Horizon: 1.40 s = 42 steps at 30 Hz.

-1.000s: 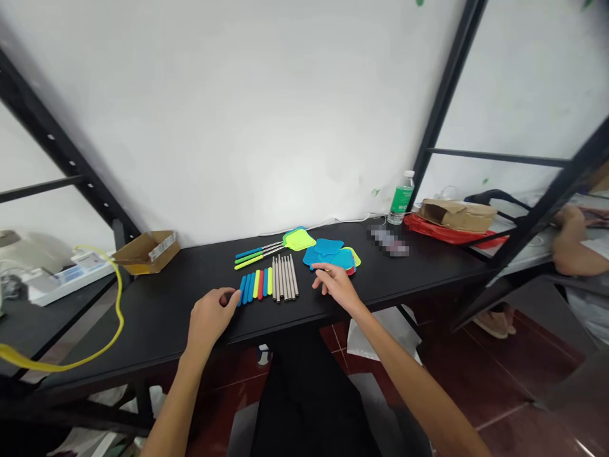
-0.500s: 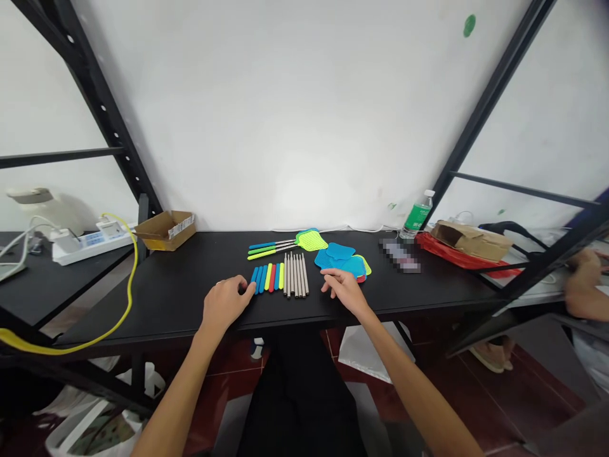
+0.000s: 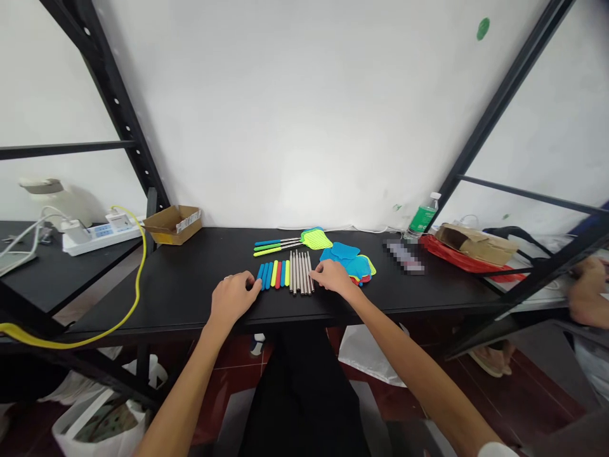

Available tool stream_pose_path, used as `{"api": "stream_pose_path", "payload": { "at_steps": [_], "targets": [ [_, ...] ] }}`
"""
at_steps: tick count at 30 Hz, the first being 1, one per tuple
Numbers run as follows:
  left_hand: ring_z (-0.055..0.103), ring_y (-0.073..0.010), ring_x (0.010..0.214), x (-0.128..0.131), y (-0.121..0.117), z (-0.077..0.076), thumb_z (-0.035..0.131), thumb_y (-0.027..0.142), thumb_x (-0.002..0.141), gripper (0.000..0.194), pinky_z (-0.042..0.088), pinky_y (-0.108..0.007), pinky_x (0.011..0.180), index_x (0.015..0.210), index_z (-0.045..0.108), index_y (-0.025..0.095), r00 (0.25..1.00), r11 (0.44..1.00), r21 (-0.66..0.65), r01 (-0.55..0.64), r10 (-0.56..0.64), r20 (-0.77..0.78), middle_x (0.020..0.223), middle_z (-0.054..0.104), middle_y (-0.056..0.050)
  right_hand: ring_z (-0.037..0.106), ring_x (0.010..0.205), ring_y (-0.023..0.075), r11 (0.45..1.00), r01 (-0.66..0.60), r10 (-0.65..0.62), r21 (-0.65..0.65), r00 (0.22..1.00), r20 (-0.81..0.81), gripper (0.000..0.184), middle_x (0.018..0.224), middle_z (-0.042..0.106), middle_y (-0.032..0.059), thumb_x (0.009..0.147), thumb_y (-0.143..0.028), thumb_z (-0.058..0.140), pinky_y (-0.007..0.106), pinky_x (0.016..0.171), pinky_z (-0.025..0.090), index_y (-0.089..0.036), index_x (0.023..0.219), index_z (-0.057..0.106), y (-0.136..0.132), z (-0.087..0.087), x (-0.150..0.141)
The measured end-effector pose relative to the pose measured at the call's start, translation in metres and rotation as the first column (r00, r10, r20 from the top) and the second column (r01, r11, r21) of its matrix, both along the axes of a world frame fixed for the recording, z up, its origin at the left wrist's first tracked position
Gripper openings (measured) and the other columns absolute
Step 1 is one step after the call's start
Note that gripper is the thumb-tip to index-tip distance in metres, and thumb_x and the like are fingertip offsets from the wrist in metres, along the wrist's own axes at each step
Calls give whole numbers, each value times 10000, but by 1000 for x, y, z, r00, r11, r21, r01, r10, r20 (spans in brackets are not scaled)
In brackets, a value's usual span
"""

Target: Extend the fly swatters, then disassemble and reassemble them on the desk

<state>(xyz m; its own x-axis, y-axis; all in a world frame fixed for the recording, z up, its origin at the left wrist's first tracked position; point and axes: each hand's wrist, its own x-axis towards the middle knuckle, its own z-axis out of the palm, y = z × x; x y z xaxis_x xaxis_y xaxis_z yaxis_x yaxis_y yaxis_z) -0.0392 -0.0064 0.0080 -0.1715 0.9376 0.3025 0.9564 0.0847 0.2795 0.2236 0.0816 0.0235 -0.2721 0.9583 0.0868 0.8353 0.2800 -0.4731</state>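
My left hand (image 3: 234, 296) rests loosely curled on the black table, with a gap between thumb and forefinger. Its thumb tip is at the leftmost of several coloured plastic handles (image 3: 273, 275), laid side by side in blue, yellow and red. Directly right of them lies a row of thin grey metal rods (image 3: 299, 273). My right hand (image 3: 333, 278) has its fingertips closed at the rightmost rod; part of the grip is hidden. Beyond that hand is a pile of blue, yellow and red fly swatter heads (image 3: 352, 263). Assembled fly swatters (image 3: 285, 243) lie behind the rows.
On the table (image 3: 190, 273) are a cardboard box (image 3: 174, 225), a green-labelled bottle (image 3: 423, 217) and a blurred-out item (image 3: 404, 256). A yellow cable (image 3: 139, 285) crosses the left side. Red plastic with cardboard (image 3: 476, 247) lies at right, near another person's arm (image 3: 587, 292).
My right hand has moved left from beside the swatter heads to the rightmost rod, and its fingers have closed. My left hand stays by the handles. The view has shifted slightly.
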Motion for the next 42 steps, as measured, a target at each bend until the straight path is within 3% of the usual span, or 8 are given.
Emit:
{"api": "stream_pose_path", "payload": {
  "at_steps": [8, 12, 14, 17, 25, 31, 38, 42],
  "targets": [
    [634, -270, 787, -1, 0, 0, 486, 480, 872, 322, 318, -297, 571, 783, 662, 225, 999, 1000, 6, -8, 8, 36, 787, 695, -84, 540, 476, 158, 999, 4, -1, -46, 998, 67, 364, 409, 537, 52, 765, -258, 577, 265, 500, 341, -192, 414, 507, 6, 3, -4],
    [639, -257, 749, -1, -1, 0, 506, 458, 867, 295, 307, -293, 556, 768, 654, 223, 992, 999, 15, -28, 26, 122, 757, 696, -68, 509, 413, 138, 996, 57, -69, -67, 977, -204, 348, 398, 483, 16, 784, -279, 541, 257, 446, 322, -205, 456, 451, 0, -2, 6],
    [642, -251, 738, -2, -1, 0, 511, 462, 871, 294, 314, -291, 558, 777, 652, 221, 984, 999, 30, -37, 31, 176, 741, 694, -58, 508, 394, 124, 985, 53, -126, -165, 874, -470, 269, 458, 517, -3, 789, -299, 538, 239, 406, 322, -203, 544, 479, -8, -8, 14],
    [656, -246, 759, -5, 0, 0, 527, 472, 875, 288, 361, -293, 602, 808, 651, 220, 963, 993, 100, -61, 33, 267, 766, 710, -46, 502, 386, 108, 964, -64, -163, -259, 625, -763, 230, 527, 554, -12, 796, -350, 555, 219, 366, 327, -201, 631, 497, -23, -17, 27],
    [666, -200, 774, -14, -3, -8, 573, 459, 894, 335, 476, -289, 719, 1080, 677, 200, 828, 934, 324, 152, -299, 474, 893, 733, -47, 555, 478, 98, 970, -179, -108, -164, 288, -951, 237, 655, 647, 2, 735, -336, 695, 199, 426, 375, -161, 891, 669, -40, -31, 41],
    [611, -170, 739, -1, -11, -5, 565, 412, 914, 289, 466, -279, 667, 1051, 734, 224, 760, 875, 279, 395, -482, 436, 1049, 708, -66, 610, 556, 128, 955, -260, -89, -141, 204, -975, 332, 836, 741, 105, 828, -425, 634, 221, 473, 413, -138, 956, 742, -39, -29, 45],
    [535, -160, 615, 24, -7, -6, 604, 468, 881, 381, 410, -253, 566, 1093, 739, 181, 671, 898, 224, 378, -433, 602, 713, 649, -32, 580, 523, 124, 947, -287, -99, -148, 178, -979, 365, 737, 729, 95, 834, -440, 595, 220, 467, 401, -127, 891, 774, -37, -29, 46],
    [535, -161, 619, 35, -9, -7, 597, 483, 883, 418, 423, -258, 572, 1123, 741, 173, 618, 895, 181, 408, -417, 666, 758, 670, -54, 568, 517, 121, 940, -306, -106, -149, 152, -983, 347, 712, 715, 80, 825, -427, 593, 222, 469, 393, -134, 874, 773, -36, -29, 46]
  ]
}}
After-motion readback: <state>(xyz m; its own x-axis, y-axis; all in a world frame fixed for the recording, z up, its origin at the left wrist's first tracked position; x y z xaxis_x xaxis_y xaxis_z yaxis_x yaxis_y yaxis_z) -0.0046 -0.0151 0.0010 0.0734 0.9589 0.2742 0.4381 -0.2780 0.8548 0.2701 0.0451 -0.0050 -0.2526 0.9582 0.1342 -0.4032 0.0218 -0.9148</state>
